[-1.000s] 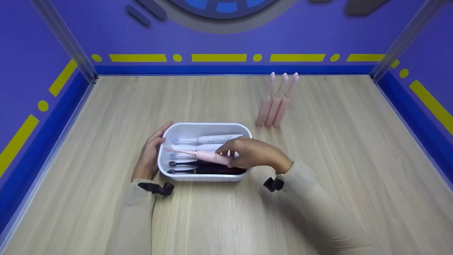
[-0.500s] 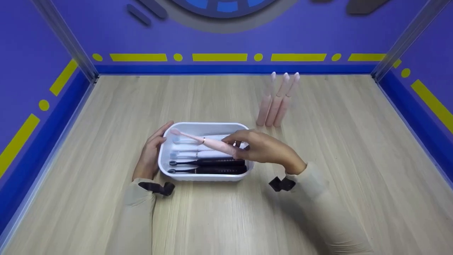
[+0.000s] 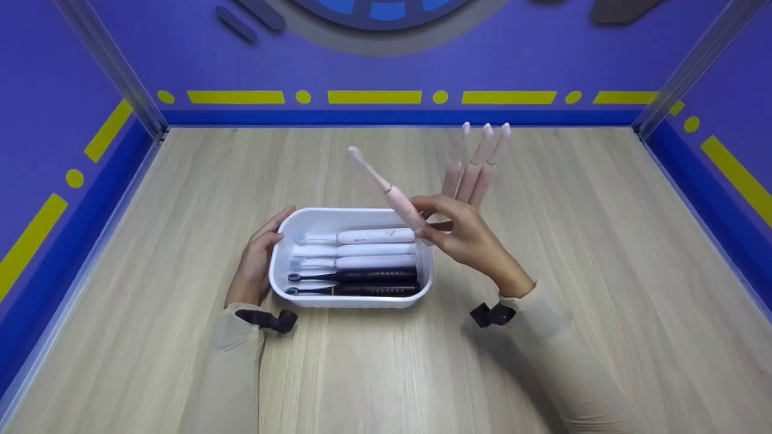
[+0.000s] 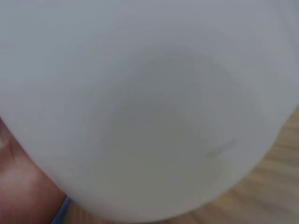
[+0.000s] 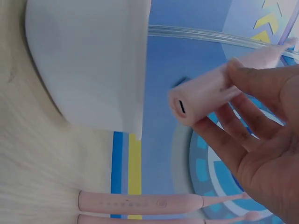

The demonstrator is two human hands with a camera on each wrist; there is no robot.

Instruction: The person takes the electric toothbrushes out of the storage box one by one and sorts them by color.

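Observation:
My right hand (image 3: 461, 232) pinches a pink electric toothbrush (image 3: 403, 205) by the lower handle, tilted with its brush head up and to the left. This toothbrush is over the far right part of a white plastic basket (image 3: 351, 303). In the right wrist view its base, with a dark slot, faces the camera. My left hand (image 3: 253, 265) holds the basket's left end, thumb at the rim. Inside the basket lie three white electric toothbrushes (image 3: 377, 249) and two black electric toothbrushes (image 3: 377, 289), heads to the left. The basket's wall (image 4: 154, 116) fills most of the left wrist view.
Three pink electric toothbrushes (image 3: 476, 169) stand upright close together behind my right hand, their bases hidden by it. Blue printed walls (image 3: 386, 72) with yellow dashes enclose the wooden table (image 3: 362, 374) at the back and sides.
My right hand has lifted the pink toothbrush from inside the basket, up and to the right, and turned it from nearly level to tilted upward. The left hand and basket stay in place.

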